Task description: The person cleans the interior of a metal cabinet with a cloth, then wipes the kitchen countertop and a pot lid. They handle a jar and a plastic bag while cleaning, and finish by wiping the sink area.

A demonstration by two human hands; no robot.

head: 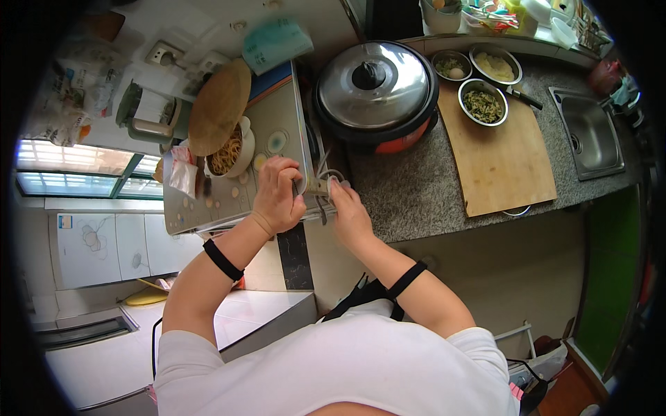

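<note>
My left hand [278,195] has its fingers curled around one end of a pale looped cord [318,186], just over the edge of a patterned cabinet top [229,200]. On the other side, my right hand [349,210] pinches the cord's loops between thumb and fingers. A darker end of it hangs down between both hands. My fingers partly hide what is held, so its full form is unclear. Beyond them stands a large red and black electric pan [403,143] with a domed, black-knobbed lid [333,99].
Left of the pan, a round wooden board [221,106] leans over a white pot of noodles [244,156]. A wooden cutting board [499,166] lies on the speckled counter [400,197], with metal bowls of food [483,103] and a black-handled knife [525,98]. A sink [593,135] is farther right.
</note>
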